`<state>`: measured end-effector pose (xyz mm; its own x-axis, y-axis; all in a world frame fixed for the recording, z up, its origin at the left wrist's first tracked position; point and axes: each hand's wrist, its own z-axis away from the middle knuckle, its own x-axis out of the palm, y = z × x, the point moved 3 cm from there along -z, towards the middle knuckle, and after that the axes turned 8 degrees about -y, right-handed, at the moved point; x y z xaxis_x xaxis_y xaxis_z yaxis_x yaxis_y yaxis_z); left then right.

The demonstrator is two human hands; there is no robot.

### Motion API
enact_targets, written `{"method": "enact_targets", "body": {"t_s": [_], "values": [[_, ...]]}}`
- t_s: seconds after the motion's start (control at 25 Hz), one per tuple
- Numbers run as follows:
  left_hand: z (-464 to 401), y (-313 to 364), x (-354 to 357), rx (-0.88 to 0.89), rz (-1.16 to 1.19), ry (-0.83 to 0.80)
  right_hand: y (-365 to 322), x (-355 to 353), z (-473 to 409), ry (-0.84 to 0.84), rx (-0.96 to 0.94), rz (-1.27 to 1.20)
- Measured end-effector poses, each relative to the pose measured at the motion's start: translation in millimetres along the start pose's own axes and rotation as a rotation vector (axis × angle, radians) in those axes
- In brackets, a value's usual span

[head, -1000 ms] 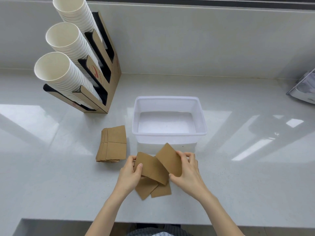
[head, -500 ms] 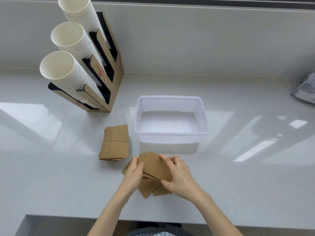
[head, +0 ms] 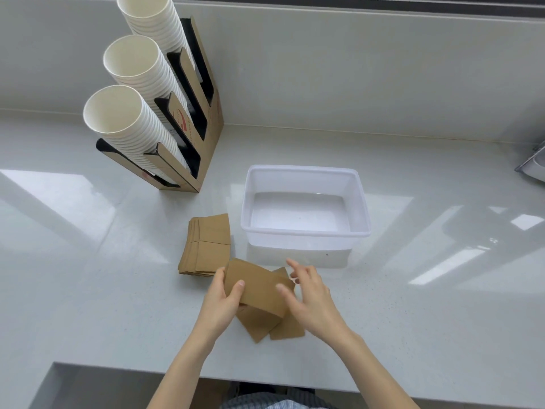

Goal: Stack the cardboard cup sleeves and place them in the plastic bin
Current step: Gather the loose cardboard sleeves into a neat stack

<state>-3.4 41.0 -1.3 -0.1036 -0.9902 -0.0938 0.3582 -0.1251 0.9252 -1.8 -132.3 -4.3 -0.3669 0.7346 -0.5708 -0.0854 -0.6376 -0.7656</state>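
Note:
A small bundle of brown cardboard cup sleeves (head: pixel 259 287) is held just above the counter by my left hand (head: pixel 222 302), thumb on top. My right hand (head: pixel 309 296) touches the bundle's right end with its thumb, the other fingers spread and lifted. Two loose sleeves (head: pixel 265 324) lie flat on the counter under the bundle. A neat pile of sleeves (head: pixel 206 246) rests to the left. The clear plastic bin (head: pixel 305 230) stands just behind my hands with nothing in it.
A cardboard dispenser (head: pixel 206 122) with three slanted rows of white paper cups (head: pixel 129 125) stands at the back left. A grey object (head: pixel 533 169) pokes in at the right edge. The counter's front edge (head: pixel 177 370) runs just below my forearms.
The two fanned sleeves have been pushed together into one bundle. My right hand has loosened, its fingers now lifted off the top. The view has shifted slightly left.

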Motion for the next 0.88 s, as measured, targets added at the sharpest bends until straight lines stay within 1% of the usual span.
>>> {"method": "enact_targets", "body": {"t_s": [0.04, 0.08, 0.2, 0.28, 0.36, 0.44, 0.52, 0.6, 0.76, 0.88], "values": [[1.3, 0.8, -5.3, 0.008, 0.003, 0.023, 4.6, -2.9, -0.2, 0.060, 0.061, -0.062], [2.2, 1.8, -11.0, 0.013, 0.003, 0.046, 8.3, -3.8, -0.1, 0.085, 0.127, -0.065], [3.5, 4.2, -24.6, 0.028, 0.009, 0.097, 13.4, 8.9, 2.3, -0.013, 0.258, 0.184], [3.5, 4.5, -29.0, 0.030, 0.015, 0.118, 10.8, 18.3, 2.5, -0.037, 0.315, 0.302], [4.0, 4.2, -29.9, 0.029, 0.016, 0.126, 7.7, 22.9, 0.2, -0.020, 0.356, 0.359], [4.4, 3.5, -29.1, 0.031, 0.009, 0.124, 7.5, 24.4, -3.2, -0.017, 0.393, 0.365], [4.5, 2.7, -27.4, 0.029, 0.010, 0.120, 9.4, 25.1, -5.7, -0.012, 0.428, 0.316], [4.1, 2.4, -26.6, 0.025, 0.011, 0.120, 10.3, 24.4, -6.9, -0.018, 0.423, 0.227], [2.9, 3.6, -26.4, 0.035, 0.000, 0.109, 16.2, 13.7, -6.2, -0.007, 0.392, -0.090], [1.9, 4.8, -24.6, 0.048, -0.003, 0.095, 20.4, 1.5, -3.4, 0.059, 0.373, -0.315]]}}
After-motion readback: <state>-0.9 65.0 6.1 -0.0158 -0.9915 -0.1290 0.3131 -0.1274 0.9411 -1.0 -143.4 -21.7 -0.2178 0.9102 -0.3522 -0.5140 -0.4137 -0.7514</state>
